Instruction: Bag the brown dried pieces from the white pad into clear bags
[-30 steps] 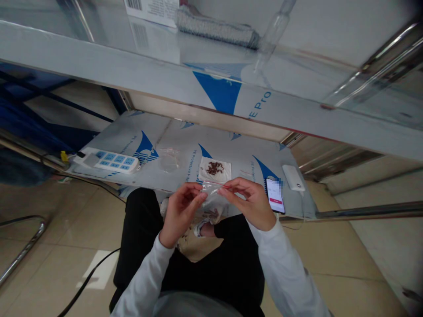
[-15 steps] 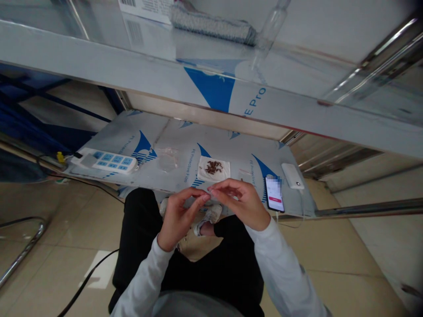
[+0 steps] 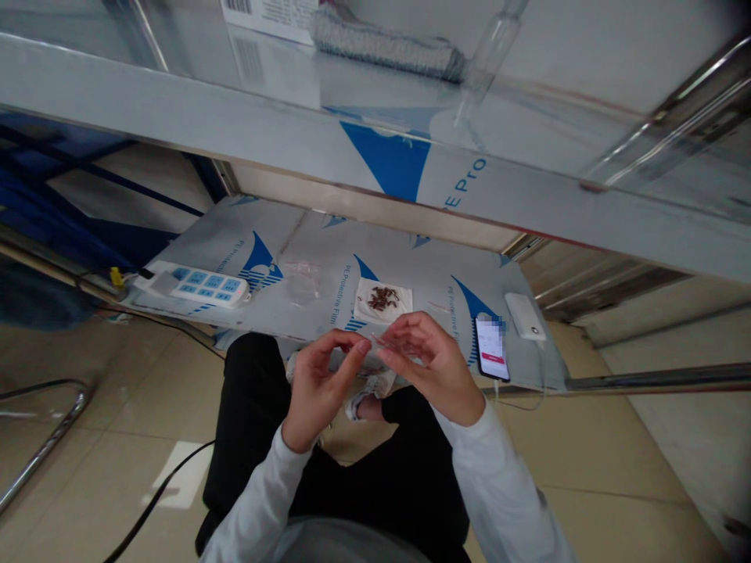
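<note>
Both hands are raised just in front of the lower shelf, fingertips facing each other. My left hand has its thumb and forefinger pinched together; whatever lies between them is too small to make out. Between the curved fingers and thumb of my right hand shows a small clear, plastic-looking piece, partly hidden by the fingers. Right behind the hands, a white sheet lies on the shelf. A heap of small brown, screw-like pieces rests on it.
On the lower shelf lie a power strip, clear plastic bags, a phone with a cable, and a white power bank. The upper shelf's edge juts out above, carrying a grey cloth roll.
The fingertips of my two hands have moved slightly apart. My right hand's fingers have opened a little, and the clear piece shows more. The view has shifted slightly.
</note>
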Tool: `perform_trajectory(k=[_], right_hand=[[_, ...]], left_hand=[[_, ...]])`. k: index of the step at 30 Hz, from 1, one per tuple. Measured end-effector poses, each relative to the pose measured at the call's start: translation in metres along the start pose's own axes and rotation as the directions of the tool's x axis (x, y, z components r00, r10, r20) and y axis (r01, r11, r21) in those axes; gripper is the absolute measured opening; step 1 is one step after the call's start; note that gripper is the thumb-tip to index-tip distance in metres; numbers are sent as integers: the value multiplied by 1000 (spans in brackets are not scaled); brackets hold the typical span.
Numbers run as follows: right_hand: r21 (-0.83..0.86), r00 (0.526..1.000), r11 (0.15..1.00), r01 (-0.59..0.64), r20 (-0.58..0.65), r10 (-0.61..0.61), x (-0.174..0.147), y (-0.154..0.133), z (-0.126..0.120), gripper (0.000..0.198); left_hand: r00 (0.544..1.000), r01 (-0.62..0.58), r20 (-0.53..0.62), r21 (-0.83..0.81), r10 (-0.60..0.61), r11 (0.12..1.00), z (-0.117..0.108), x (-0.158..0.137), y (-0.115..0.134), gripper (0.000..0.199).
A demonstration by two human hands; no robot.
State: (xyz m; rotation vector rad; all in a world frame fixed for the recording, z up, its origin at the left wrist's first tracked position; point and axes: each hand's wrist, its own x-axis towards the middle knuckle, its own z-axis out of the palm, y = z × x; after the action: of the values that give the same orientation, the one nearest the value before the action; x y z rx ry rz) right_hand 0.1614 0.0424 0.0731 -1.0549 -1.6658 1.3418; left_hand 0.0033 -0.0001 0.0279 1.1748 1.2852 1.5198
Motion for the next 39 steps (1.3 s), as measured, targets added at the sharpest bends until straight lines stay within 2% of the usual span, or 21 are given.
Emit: perform_trajectory(k=[2, 4, 9, 17, 21, 24, 27, 29, 31, 34, 36, 39], right_hand=[[11, 999, 999, -34, 24, 34, 0, 2, 0, 31], [2, 997, 999, -54, 47, 54, 1, 5, 1, 25], [4, 998, 999, -47, 40, 47, 3, 10, 2, 19], [-167, 1000, 986, -7, -28, 3, 0, 11, 1, 16], [-207, 1000, 978, 1, -21, -6, -1, 12, 1, 16], [-159, 998, 986, -51, 16, 54, 0, 18, -2, 18], [-74, 995, 993, -95, -5, 95, -1, 30, -5, 22], [-75, 996, 993, -88, -40, 85, -3, 37, -5, 23], [-129, 996, 990, -63, -73, 54, -5, 41, -5, 23], [-193, 995, 980, -40, -97, 22, -9, 44, -4, 21], [-149, 993, 987, -54, -108, 38, -13, 47, -4, 21], [20, 986, 995, -98, -135, 99, -21, 57, -5, 26]], left_hand=[[1000, -1, 3, -11, 1, 1000, 0, -1, 0, 10], [1000, -10, 21, -3, 11, 1000, -1, 0, 1, 11], [998, -12, 60, 51, 8, 999, -3, 2, 4, 13], [998, -15, -54, 62, 18, 998, 3, -2, -7, 11], [999, 10, 52, 40, -12, 999, 1, 3, -9, 13], [995, 8, 100, 63, -14, 998, 0, 5, -11, 11], [1000, 10, 19, 68, -11, 998, 2, 4, -17, 12], [1000, 29, -11, 46, -29, 999, 3, 3, -21, 14], [997, 65, 32, 24, -65, 998, 3, 3, -25, 17], [980, 96, 170, 72, -107, 993, 3, 7, -29, 20], [975, 82, 197, 112, -103, 990, 4, 8, -32, 19], [987, 59, 145, 104, -74, 993, 11, 5, -35, 17]])
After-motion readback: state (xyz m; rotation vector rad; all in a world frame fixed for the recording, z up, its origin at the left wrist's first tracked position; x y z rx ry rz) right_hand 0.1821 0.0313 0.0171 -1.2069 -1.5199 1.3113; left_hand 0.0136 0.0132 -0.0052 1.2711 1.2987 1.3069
